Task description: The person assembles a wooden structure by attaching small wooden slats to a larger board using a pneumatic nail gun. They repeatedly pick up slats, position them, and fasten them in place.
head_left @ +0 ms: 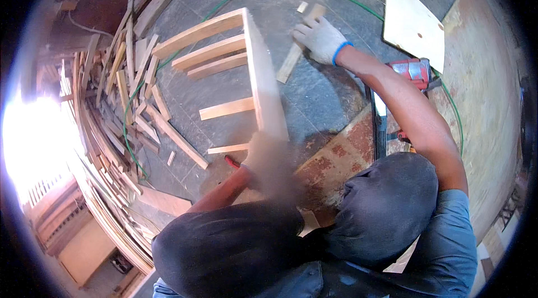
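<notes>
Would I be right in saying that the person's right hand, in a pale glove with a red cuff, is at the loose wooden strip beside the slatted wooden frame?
Not quite: the cuff is blue, not red, as the head view shows. The right hand, in a pale glove, is indeed at the loose wooden strip beside the slatted wooden frame.

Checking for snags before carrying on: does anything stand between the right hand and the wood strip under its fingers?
Nothing visible does. The right hand has its gloved fingers over the wood strip; how firmly they touch is unclear. A small offcut lies near the strip's far end, not between them.
</notes>
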The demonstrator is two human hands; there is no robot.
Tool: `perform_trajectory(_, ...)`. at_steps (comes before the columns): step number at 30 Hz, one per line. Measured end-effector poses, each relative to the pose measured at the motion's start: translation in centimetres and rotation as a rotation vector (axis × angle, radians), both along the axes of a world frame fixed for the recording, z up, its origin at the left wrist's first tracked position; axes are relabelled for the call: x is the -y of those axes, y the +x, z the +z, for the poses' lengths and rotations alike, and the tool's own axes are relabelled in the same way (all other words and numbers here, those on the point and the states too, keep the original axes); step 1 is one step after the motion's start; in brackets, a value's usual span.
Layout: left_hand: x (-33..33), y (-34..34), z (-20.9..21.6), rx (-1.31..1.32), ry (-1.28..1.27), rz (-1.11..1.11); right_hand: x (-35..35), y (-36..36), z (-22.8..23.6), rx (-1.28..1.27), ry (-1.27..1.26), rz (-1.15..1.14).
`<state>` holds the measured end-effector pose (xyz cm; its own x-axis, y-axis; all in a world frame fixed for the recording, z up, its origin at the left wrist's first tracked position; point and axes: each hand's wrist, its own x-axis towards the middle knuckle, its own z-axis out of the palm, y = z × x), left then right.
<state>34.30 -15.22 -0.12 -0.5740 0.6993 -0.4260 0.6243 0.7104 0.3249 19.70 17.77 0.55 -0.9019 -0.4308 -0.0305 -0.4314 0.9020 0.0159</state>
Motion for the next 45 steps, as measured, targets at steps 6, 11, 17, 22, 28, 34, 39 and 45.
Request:
perform_trajectory(6, -0.5, -0.5, 5.2, 0.114, -0.171, -0.051, -1.1, 5.3, 1.5, 0.168, 0.187, 0.046)
perform_trajectory(11, 3.5, -3.0, 3.3, 0.287, 0.161, -0.016, -3.2, 8.6, 5.6, 0.144, -0.005, -0.265)
perform_trajectory(17, 2.8, -9.5, 14.8, 0.024, 0.697, 0.646, -3.0, 7.7, 14.2, 0.268, -0.993, -0.585)
perform_trajectory(22, -3.3, -9.7, 24.2, -0.417, 0.767, 0.148, 0.3, 7.1, 19.1, 0.754, -1.819, -0.726)
perform_trajectory(28, -7.8, -9.1, 25.0, -0.538, 0.775, -0.233, 3.7, 8.3, 21.7, 0.977, -1.689, -0.801)
perform_trajectory(34, -9.7, -8.6, 25.1, -0.354, 0.765, -0.347, 5.5, 9.1, 19.8, 0.939, -1.859, -0.745)
perform_trajectory(39, -9.4, -9.1, 22.7, -0.371, 0.881, -0.311, 6.7, 9.5, 18.6, 0.898, -1.929, -0.761)
perform_trajectory(45, -9.4, -8.8, 21.7, -0.413, 0.741, -0.278, 6.3, 9.5, 17.2, 0.866, -1.965, -0.786)
